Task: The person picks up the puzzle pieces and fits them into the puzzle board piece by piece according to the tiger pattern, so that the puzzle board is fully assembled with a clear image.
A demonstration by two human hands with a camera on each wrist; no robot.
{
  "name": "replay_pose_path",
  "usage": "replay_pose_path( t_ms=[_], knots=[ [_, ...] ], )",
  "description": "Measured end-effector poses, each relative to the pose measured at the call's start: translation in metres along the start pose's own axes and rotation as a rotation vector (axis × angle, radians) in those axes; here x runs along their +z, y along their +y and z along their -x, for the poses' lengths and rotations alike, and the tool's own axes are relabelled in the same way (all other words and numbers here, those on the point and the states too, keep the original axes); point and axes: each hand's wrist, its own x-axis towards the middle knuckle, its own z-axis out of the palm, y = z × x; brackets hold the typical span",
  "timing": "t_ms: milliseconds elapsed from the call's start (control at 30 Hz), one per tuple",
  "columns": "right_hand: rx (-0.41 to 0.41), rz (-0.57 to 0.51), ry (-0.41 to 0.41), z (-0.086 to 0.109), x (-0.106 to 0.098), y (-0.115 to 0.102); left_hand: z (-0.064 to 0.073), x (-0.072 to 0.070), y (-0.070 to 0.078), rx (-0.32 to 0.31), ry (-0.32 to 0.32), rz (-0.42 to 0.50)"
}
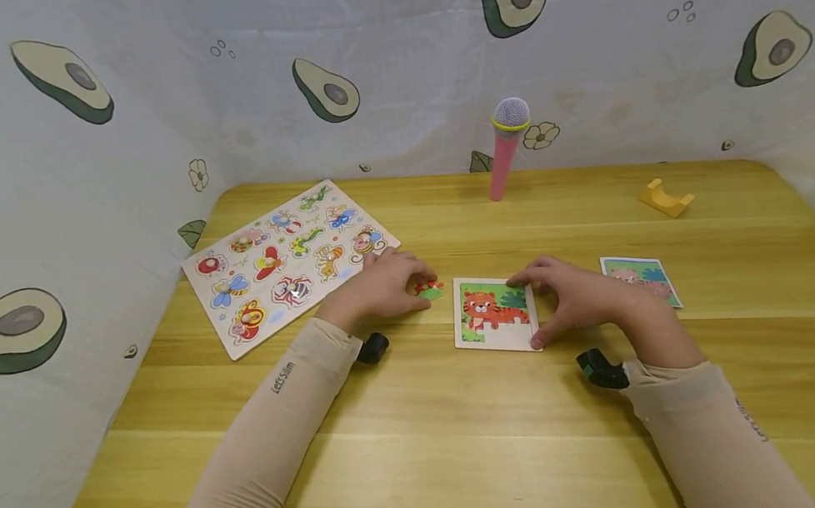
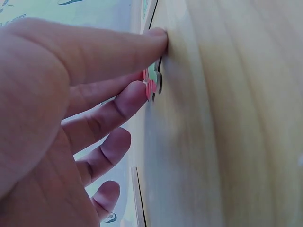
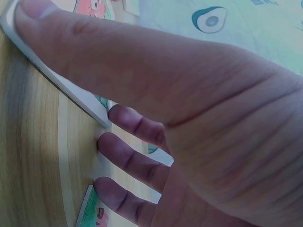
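In the head view, my left hand [image 1: 384, 286] holds a small green and red jigsaw piece [image 1: 430, 290] low over the table, left of a square puzzle board. The left wrist view shows the jigsaw piece [image 2: 152, 82] between the thumb and the fingertips, close to the wood. My right hand [image 1: 574, 294] grips the puzzle board [image 1: 457, 315] by its right side, thumb at the near corner and fingers at the far one. A tiger picture [image 1: 485, 310] fills much of the board; bare white shows along its lower right part.
A large peg board of insect pictures [image 1: 282, 314] lies at the left. Behind stands a pink toy microphone [image 1: 503, 161]. To the right are a yellow curved block [image 1: 665, 198] and a small picture card [image 1: 655, 280], partly behind the right hand. An avocado-print cloth [image 1: 401, 62] hangs behind the table.
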Motion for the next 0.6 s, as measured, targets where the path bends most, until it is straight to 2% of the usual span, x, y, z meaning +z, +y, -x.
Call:
replay_pose_path(
  t_ms=[233,367,500,600],
  knots=[
    [-0.002,0.005,0.003,0.000,-0.001,0.001,-0.001,0.000,0.000,-0.005,0.024,0.030],
    [-0.003,0.007,0.004,0.000,-0.001,0.001,-0.001,-0.001,0.005,0.001,0.054,0.041],
    [-0.006,0.009,0.005,-0.001,-0.001,0.001,-0.001,-0.001,0.018,0.054,0.077,0.018],
    [-0.004,0.006,0.006,-0.001,-0.001,0.001,-0.002,0.003,0.030,0.114,0.069,-0.010]
  ],
)
